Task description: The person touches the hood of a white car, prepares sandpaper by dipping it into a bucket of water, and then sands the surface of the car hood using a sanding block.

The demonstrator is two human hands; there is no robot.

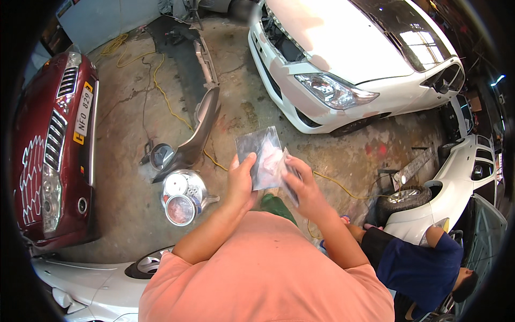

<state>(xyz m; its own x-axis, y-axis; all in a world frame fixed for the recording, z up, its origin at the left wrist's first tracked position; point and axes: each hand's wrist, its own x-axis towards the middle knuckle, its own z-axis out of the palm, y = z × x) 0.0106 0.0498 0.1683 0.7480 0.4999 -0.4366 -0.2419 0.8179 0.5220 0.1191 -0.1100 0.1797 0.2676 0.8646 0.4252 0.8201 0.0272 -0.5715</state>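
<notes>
My left hand (241, 180) grips a flat, greyish rectangular sheet (247, 145) at the centre, its thumb on the front. Pale pink paste (271, 153) is smeared on the sheet's right part. My right hand (303, 185) holds a thin, flat grey piece (289, 188) upright at the sheet's right edge, its fingers curled over it. Below and left of my hands, a round metal tray (198, 185) on the floor carries a white perforated disc (176, 184) and an open can (180, 209) with pinkish contents.
A white car (343, 37) stands ahead, red (29, 161) and white (102, 284) cars left, another white car (448, 196) right. A detached body panel (196, 123), a round container (161, 156) and yellow cord (346, 188) lie about. A co-worker in dark blue (416, 263) bends at right.
</notes>
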